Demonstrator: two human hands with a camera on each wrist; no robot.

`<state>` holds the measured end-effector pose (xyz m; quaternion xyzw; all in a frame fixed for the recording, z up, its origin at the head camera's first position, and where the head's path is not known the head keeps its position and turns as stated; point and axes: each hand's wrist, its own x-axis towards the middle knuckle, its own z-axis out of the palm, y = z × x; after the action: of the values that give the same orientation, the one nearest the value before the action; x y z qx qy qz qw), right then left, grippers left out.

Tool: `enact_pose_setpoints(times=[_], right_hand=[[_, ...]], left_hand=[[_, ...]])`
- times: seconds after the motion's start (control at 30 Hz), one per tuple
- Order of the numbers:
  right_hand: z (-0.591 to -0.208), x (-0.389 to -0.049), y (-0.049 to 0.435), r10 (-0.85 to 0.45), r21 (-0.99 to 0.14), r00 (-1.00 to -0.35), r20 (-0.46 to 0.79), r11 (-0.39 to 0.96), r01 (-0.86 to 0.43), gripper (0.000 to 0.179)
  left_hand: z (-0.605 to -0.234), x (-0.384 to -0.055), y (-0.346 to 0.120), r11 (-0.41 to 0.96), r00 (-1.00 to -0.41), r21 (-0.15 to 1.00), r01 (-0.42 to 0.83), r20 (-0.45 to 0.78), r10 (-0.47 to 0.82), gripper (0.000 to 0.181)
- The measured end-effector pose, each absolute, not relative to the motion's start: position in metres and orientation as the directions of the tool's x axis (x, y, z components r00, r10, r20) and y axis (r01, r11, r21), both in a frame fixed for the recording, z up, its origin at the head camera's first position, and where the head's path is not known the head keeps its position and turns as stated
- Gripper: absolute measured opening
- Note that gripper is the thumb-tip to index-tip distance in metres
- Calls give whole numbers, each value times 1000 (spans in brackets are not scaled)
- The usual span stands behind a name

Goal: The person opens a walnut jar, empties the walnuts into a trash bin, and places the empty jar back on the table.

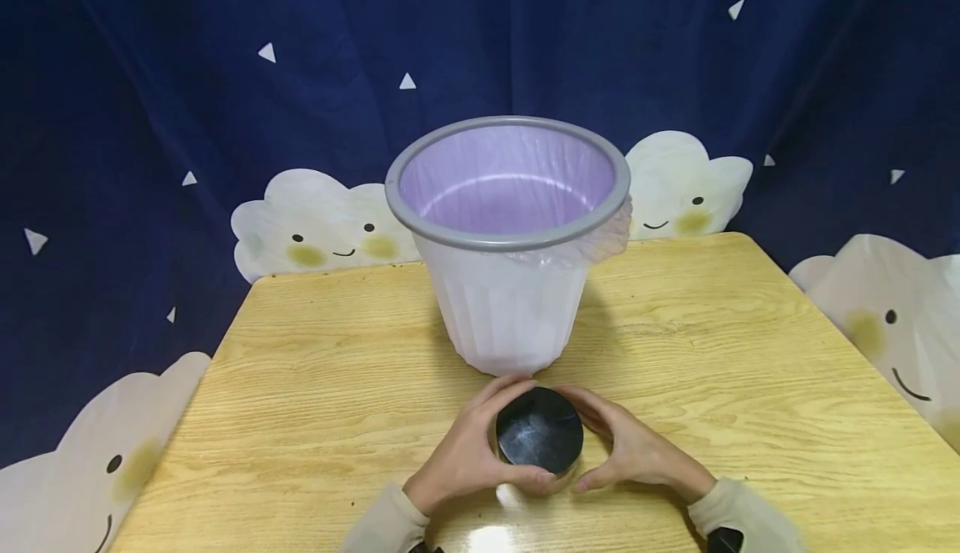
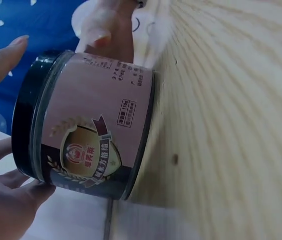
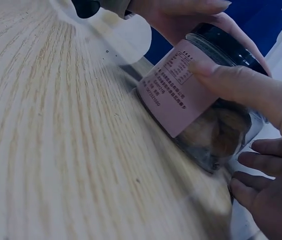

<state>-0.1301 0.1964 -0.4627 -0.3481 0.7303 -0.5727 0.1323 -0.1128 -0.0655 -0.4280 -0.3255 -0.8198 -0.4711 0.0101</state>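
Observation:
A round jar with a black lid (image 1: pixel 540 429) stands on the table in front of the bin. In the left wrist view its pink label (image 2: pixel 101 90) carries a crest and printed writing. Brown pieces (image 3: pixel 218 131) show through the jar's clear side in the right wrist view. My left hand (image 1: pixel 472 449) curves round the lid, fingers along the far side and thumb by the near edge. From the other side my right hand (image 1: pixel 633 444) spans the jar loosely, its fingers by the far rim and its thumb a little off the near side.
Just behind the jar stands a white bin (image 1: pixel 510 311) with a grey rim and a purple inside. A clear liner bag (image 1: pixel 609 236) bunches out at its right. The wooden table (image 1: pixel 315 386) is backed by a dark blue curtain (image 1: pixel 315 94) with smiling cloud shapes (image 1: pixel 322 228).

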Motion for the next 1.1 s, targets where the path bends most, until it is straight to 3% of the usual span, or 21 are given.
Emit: enact_pose_setpoints(times=[0.2, 0.47, 0.7, 1.1], right_hand=[[-463, -131, 190, -666, -931, -715, 211, 86, -355, 102], [-470, -131, 176, -665, -943, -718, 207, 60, -328, 107], [-474, -131, 172, -673, -960, -709, 208, -2, -280, 108], [-477, -133, 168, -636, -920, -736, 230, 104, -377, 101]], left_hand=[[-430, -116, -63, 301, -778, 791, 532, 316, 543, 95], [-438, -117, -55, 259, -716, 759, 597, 359, 599, 101], [-437, -116, -50, 289, -724, 734, 614, 379, 576, 101], [-442, -116, -45, 313, -741, 723, 616, 397, 541, 89]])
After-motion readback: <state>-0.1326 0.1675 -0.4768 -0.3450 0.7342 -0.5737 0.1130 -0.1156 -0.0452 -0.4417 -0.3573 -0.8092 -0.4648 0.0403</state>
